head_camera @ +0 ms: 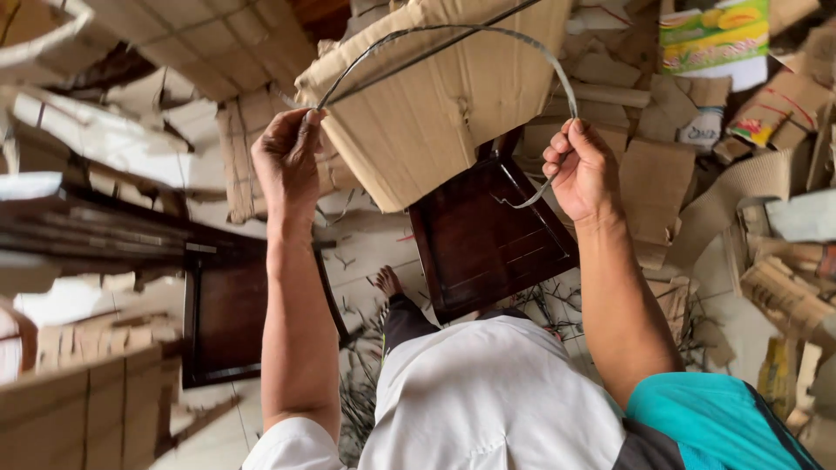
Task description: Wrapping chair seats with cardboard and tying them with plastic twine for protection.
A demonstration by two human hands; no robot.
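Observation:
My left hand pinches one end of a thin grey packing strap that arcs up and over to my right hand, which grips the other end. The strap loops in front of a large brown cardboard box, which is tilted and rests on a dark wooden stool. A dark thin strand runs beside the strap across the box's face. My bare foot shows on the floor below the stool.
A second dark wooden stool or low table stands at the left. Flattened cardboard is heaped all around, with a printed carton at top right. Cut strap pieces litter the tiled floor.

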